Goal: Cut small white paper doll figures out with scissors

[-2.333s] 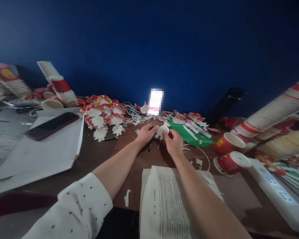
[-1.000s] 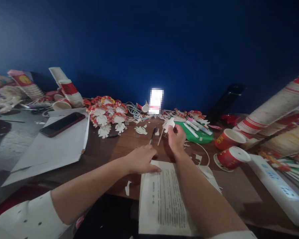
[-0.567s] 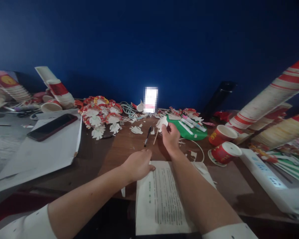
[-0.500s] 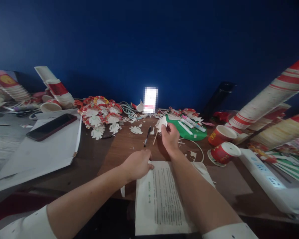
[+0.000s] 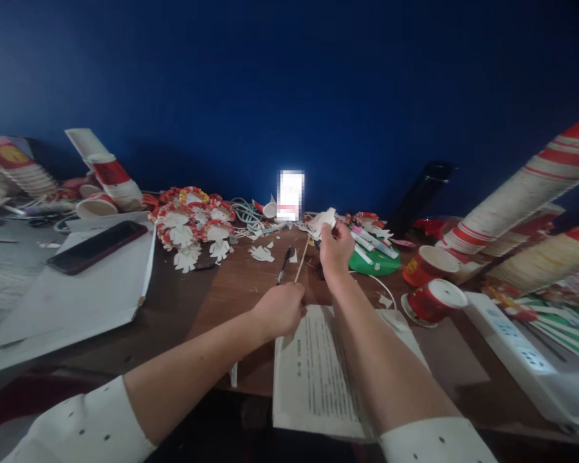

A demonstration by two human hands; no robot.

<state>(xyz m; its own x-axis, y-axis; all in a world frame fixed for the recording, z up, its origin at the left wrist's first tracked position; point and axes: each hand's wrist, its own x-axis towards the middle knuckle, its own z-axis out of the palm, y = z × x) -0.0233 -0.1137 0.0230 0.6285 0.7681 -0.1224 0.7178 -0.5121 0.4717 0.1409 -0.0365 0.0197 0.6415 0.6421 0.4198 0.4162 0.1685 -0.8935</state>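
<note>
My left hand [image 5: 280,311] is closed around the lower end of a thin wooden stick [image 5: 303,257], just above the top edge of a printed book [image 5: 321,379]. The stick slants up and away toward a white paper cutout [image 5: 322,222]. My right hand [image 5: 336,252] pinches that cutout between thumb and fingers. Whether paper and stick are joined is hard to make out. A black pen [image 5: 285,262] lies left of the stick, next to small paper scraps [image 5: 261,253].
Red-and-white paper flowers [image 5: 193,222] are heaped at left, near a dark phone [image 5: 99,245] on a white board. Markers [image 5: 364,246] lie on a green sheet [image 5: 386,264]. Paper cups [image 5: 437,301] and a power strip [image 5: 514,341] stand right. A lit screen [image 5: 290,196] is behind.
My left hand has moved right and closed on the stick's lower end. The right hand, with the paper cutout, has risen slightly to the right. The book appears shifted a little.
</note>
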